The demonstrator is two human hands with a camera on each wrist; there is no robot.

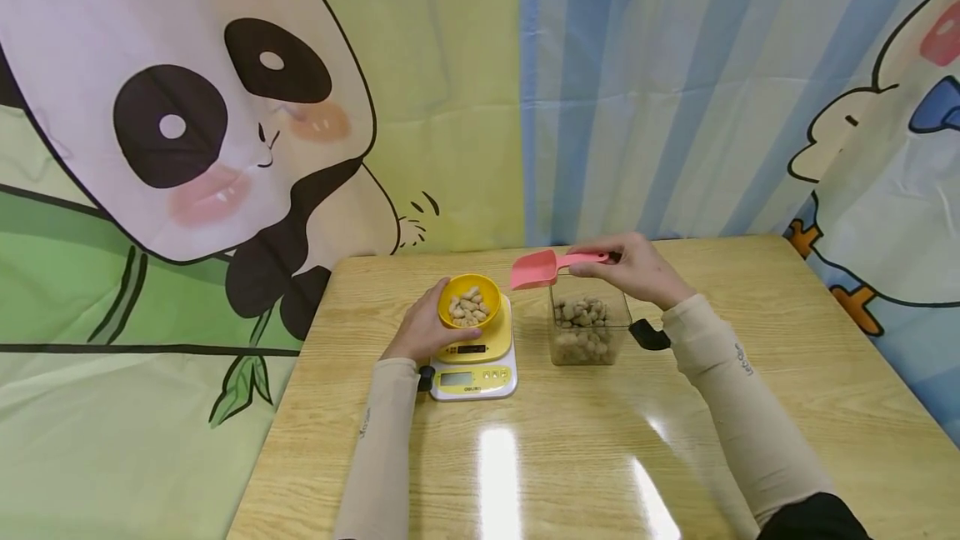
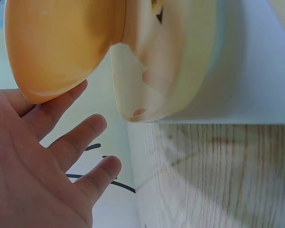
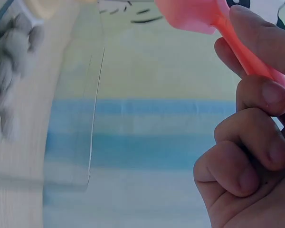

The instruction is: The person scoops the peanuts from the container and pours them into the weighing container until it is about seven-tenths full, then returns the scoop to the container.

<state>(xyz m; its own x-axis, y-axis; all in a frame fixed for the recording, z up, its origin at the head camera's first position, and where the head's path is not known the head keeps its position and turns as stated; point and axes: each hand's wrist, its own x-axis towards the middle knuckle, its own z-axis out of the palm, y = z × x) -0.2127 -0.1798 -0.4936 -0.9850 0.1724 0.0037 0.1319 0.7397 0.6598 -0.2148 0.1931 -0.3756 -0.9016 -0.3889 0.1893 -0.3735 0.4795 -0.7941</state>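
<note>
My left hand [image 1: 423, 326] holds a small yellow bowl [image 1: 491, 294] by its side, thumb at the rim. Shelled-looking pale peanuts [image 1: 468, 307] lie inside the bowl. Below is a yellow-and-white kitchen scale [image 1: 480, 382]; the bowl's foot is on or very close to its plate. In the left wrist view, the index finger touches the orange-looking bowl [image 2: 57, 52] while two other fingers spread free. My right hand [image 1: 637, 269] grips a pink scoop [image 1: 534, 270] by the handle, above a clear square container [image 1: 588, 348]. No nuts show in the scoop [image 3: 190, 14].
More nuts [image 1: 583, 315] fill part of the clear container, right of the scale. Both stand on a wooden table [image 1: 375, 457]. Behind the table hangs a printed curtain [image 1: 442, 107] with a panda. Black wrist straps [image 1: 649, 335] show beside the sleeves.
</note>
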